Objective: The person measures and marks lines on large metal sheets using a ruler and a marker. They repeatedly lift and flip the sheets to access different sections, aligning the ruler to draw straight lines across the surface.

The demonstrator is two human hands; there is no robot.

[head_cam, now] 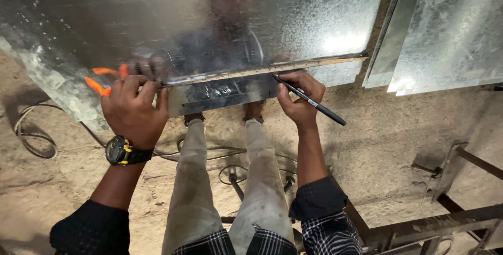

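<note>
Between right-hand fingers (293, 90), black pen (309, 100) touches metal sheet (293, 19).

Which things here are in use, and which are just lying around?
In use: left hand pressing the straightedge onto the metal sheet; right hand holding the pen.

Lying about: orange-handled snips, cable, second metal sheet, steel frame.

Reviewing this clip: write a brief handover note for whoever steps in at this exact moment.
Left hand: pressing down the straightedge on the galvanized sheet, next to orange-handled snips.
Right hand: holds a black marker, tip at the straightedge near its middle.
Done: straightedge laid across the sheet.
Left: whether any line is drawn cannot be told.
More sheets lie to the right.
</note>
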